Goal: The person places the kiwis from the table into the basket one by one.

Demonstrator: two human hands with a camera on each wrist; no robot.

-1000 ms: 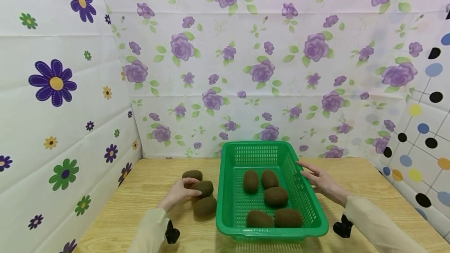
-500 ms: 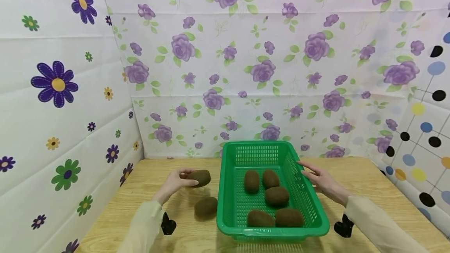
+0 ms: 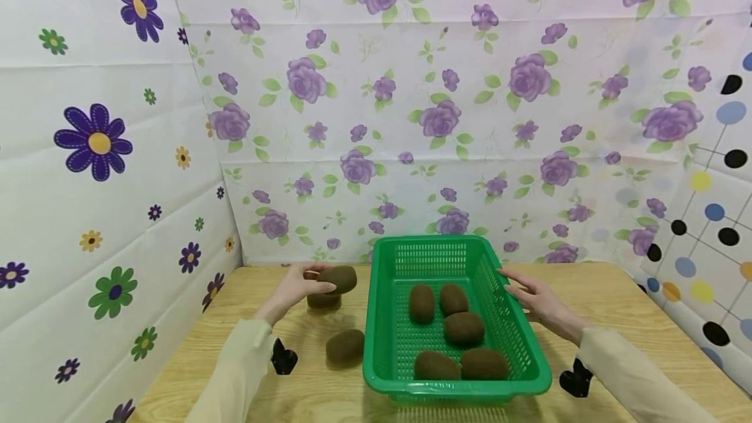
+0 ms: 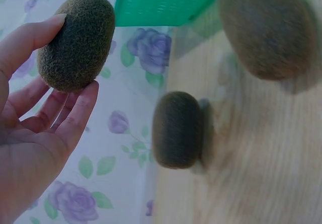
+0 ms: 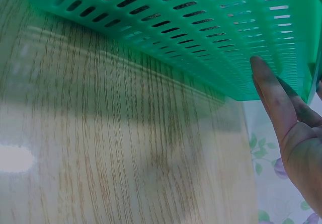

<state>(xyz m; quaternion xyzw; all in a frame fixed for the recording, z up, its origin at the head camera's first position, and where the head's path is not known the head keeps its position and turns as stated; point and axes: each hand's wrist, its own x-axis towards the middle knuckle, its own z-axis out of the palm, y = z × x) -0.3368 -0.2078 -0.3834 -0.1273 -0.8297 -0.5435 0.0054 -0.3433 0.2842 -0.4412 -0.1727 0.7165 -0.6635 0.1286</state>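
My left hand [image 3: 294, 289] pinches a brown fuzzy kiwi [image 3: 343, 279] between thumb and fingertips, raised above the table left of the basket. In the left wrist view the thumb presses one side of this kiwi [image 4: 78, 43] and the fingertips support its lower end. Just below it in the head view lies a second kiwi [image 3: 324, 301], partly covered by the held one. A third kiwi [image 3: 344, 346] lies nearer, close against the green plastic basket [image 3: 458, 386]. At the basket's right side my right hand [image 3: 545, 309] rests with extended fingers against the outer wall.
Several kiwis lie inside the basket, such as one [image 3: 464, 328] in the middle and one [image 3: 484, 365] near the front wall. The wooden table [image 3: 282, 403] ends at a flowered cloth [image 3: 399, 103] behind, with patterned cloth on both sides.
My left hand has lifted the middle kiwi of the left group up and away from the table, shifting farther back. The right hand and basket stay in place.
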